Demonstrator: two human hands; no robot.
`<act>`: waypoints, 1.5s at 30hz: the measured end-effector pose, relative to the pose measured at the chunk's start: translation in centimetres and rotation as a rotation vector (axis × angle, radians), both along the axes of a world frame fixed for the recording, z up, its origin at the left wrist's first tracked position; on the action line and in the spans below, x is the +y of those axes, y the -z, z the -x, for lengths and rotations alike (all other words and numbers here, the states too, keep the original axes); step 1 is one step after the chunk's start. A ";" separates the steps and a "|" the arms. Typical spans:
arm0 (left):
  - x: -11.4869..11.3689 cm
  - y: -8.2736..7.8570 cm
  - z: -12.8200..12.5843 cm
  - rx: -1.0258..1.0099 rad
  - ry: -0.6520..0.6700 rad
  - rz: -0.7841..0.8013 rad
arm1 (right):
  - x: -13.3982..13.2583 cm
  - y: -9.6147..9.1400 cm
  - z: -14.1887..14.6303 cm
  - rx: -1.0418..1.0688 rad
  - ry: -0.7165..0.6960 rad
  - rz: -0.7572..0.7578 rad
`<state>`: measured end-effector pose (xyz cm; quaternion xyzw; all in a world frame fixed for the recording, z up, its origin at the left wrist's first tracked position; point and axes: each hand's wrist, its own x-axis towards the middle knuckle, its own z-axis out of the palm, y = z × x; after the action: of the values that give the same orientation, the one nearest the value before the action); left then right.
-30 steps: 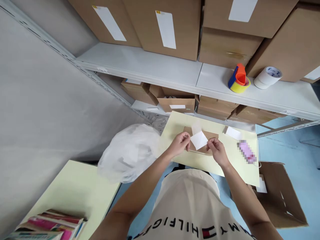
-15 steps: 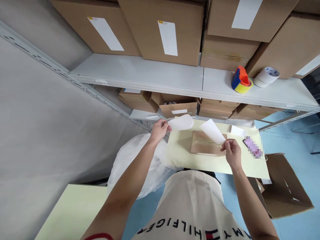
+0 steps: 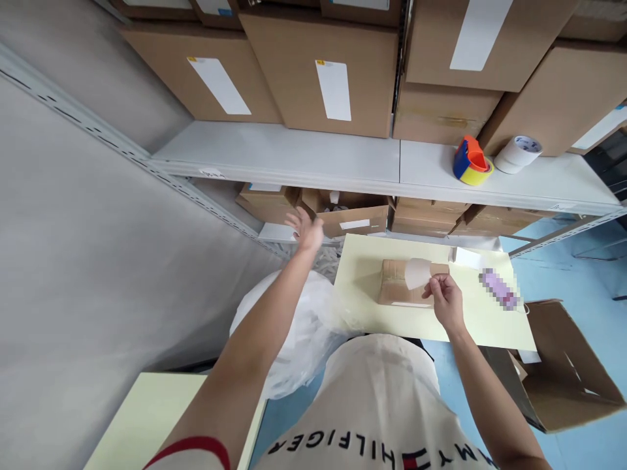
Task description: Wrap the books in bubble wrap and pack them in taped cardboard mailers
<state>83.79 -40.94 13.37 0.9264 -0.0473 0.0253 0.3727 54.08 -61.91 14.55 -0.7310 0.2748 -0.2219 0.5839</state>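
Note:
My left hand [image 3: 304,230] is raised by the lower shelf with its fingers spread, slightly blurred, and nothing in it. It is nearest to an open carton [image 3: 360,222], where a small white piece [image 3: 334,197] shows at the opening. A white label [image 3: 417,273] hangs from the pinched fingers of my right hand [image 3: 445,297]. Under the label, a taped cardboard box [image 3: 392,287] lies on the pale yellow table [image 3: 360,261]; I cannot tell whether the label touches it.
Tape in a dispenser [image 3: 473,162] and a white tape roll [image 3: 518,155] stand on the shelf [image 3: 294,147] among large cartons. A blurred-out purple phone-like item [image 3: 498,288] lies at the table's right. A white plastic bag [image 3: 294,326] bulges at left; an open carton [image 3: 573,372] stands at right.
My left hand has let go of its white sheet and opened, moving slightly up and left. My right hand has brought the label lower, over the box. The view has shifted a little.

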 end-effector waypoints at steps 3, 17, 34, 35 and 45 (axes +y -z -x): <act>-1.0 -0.9 6.9 -0.152 0.358 -0.040 | 0.6 -0.5 -0.7 -0.040 -0.029 -0.049; -5.5 -0.9 17.2 0.026 0.656 0.433 | 0.2 -0.7 -0.2 -0.136 -0.169 0.015; -7.2 2.2 20.0 0.671 0.379 0.480 | -4.3 3.2 3.7 0.203 0.079 -0.115; -7.2 2.6 20.4 0.665 0.375 0.431 | -4.5 3.6 4.0 0.229 0.055 -0.123; -9.2 5.3 20.4 0.646 0.216 0.354 | -7.3 6.8 2.8 0.328 -0.039 -0.141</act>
<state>63.36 -50.18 8.08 0.7976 -0.0194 -0.2997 0.5231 51.30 -69.16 7.70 -0.7198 0.3671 -0.0685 0.5851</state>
